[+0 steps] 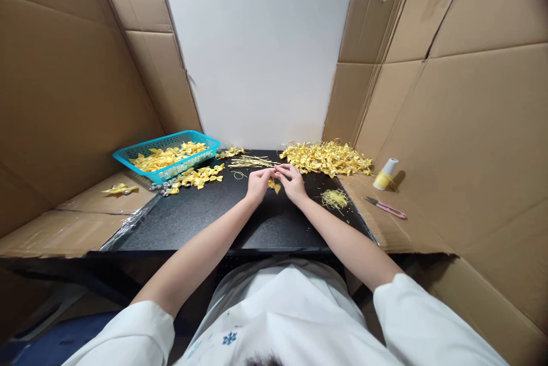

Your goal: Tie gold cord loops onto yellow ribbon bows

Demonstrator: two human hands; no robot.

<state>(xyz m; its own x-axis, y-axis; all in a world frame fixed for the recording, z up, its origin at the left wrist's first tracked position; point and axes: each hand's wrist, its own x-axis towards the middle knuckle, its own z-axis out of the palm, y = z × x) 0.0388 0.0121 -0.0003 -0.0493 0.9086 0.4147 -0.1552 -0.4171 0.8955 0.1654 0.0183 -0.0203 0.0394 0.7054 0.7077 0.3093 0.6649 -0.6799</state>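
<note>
Close together over the middle of the black table, my left hand (259, 184) and my right hand (292, 181) meet at the fingertips. Both are closed in a pinch. Between them hangs a small yellow ribbon bow (274, 186), partly hidden by the fingers. Which fingers press on the bow and which on any thread is too small to make out. Just beyond the hands lies a bundle of thin yellow cords (252, 162). A loop of cord (240, 175) rests left of my left hand.
A turquoise basket (166, 175) of yellow bows stands at the left, with loose bows (199, 176) before it. A large bow pile (329, 157) lies back right. Thread scraps (335, 199), pink thread snips (387, 208) and a thread cone (385, 175) sit right. Cardboard walls (466, 126) flank the table.
</note>
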